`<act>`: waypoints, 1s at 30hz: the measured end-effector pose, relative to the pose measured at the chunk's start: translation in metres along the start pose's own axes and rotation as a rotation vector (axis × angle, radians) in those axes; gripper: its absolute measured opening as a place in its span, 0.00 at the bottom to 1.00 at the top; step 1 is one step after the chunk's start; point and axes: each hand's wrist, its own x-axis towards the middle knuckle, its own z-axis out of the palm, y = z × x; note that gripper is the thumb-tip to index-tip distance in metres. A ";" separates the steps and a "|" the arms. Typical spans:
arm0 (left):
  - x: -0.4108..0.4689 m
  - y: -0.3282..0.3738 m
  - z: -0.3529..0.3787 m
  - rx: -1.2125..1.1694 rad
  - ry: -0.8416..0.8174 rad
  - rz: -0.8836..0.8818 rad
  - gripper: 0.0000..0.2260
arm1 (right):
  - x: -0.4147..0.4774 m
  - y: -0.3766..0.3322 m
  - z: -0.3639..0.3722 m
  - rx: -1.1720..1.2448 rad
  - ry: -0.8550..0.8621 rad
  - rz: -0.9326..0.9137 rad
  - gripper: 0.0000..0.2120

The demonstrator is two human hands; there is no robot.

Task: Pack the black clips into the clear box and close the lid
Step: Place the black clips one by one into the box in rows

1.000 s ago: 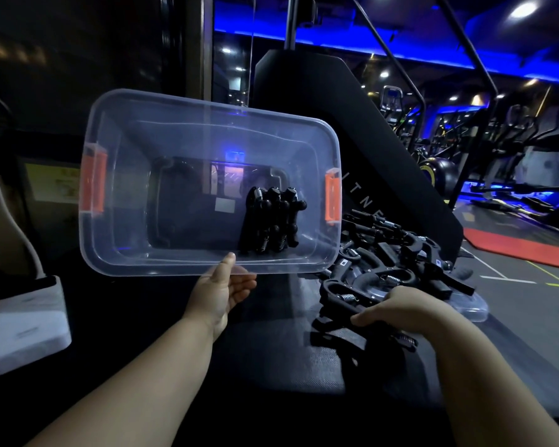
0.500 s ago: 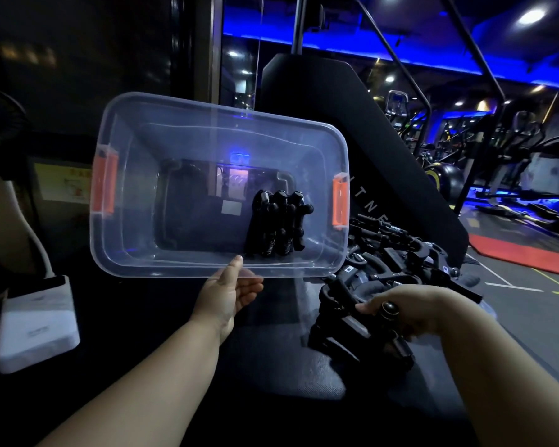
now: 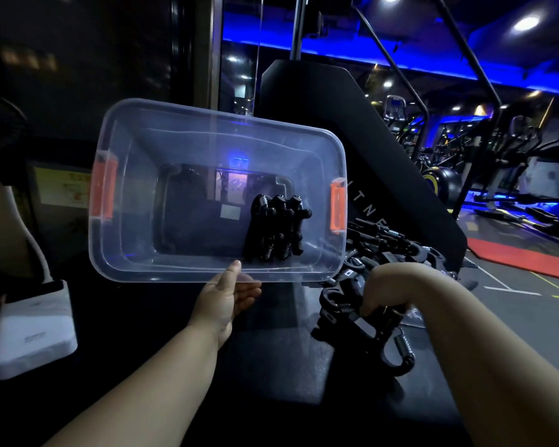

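Note:
A clear plastic box (image 3: 136, 246) with orange latches on both short ends is tipped up so its opening faces me. My left hand (image 3: 229, 295) grips its near rim, thumb on the front edge. Three black spring clips (image 3: 276, 229) lie side by side inside, toward the right end. My right hand (image 3: 384, 293) is closed around a bunch of black clips (image 3: 368, 330) lifted off the near edge of a pile of black clips (image 3: 397, 250) to the right of the box. The lid (image 3: 412, 317) is a clear piece partly hidden under the pile.
A white rectangular device (image 3: 34, 330) with a white cable lies at the left on the dark surface. A black slanted machine panel (image 3: 352, 130) rises behind the box. Gym machines and a red floor mat (image 3: 523, 258) fill the right background.
My right hand closed on a bunch of clips and pulled them toward me off the pile. The box shifted slightly right and tilted clockwise in my left hand.

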 end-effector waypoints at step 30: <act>0.003 -0.002 -0.004 -0.007 -0.032 -0.001 0.15 | -0.013 0.005 0.006 0.162 -0.167 -0.136 0.13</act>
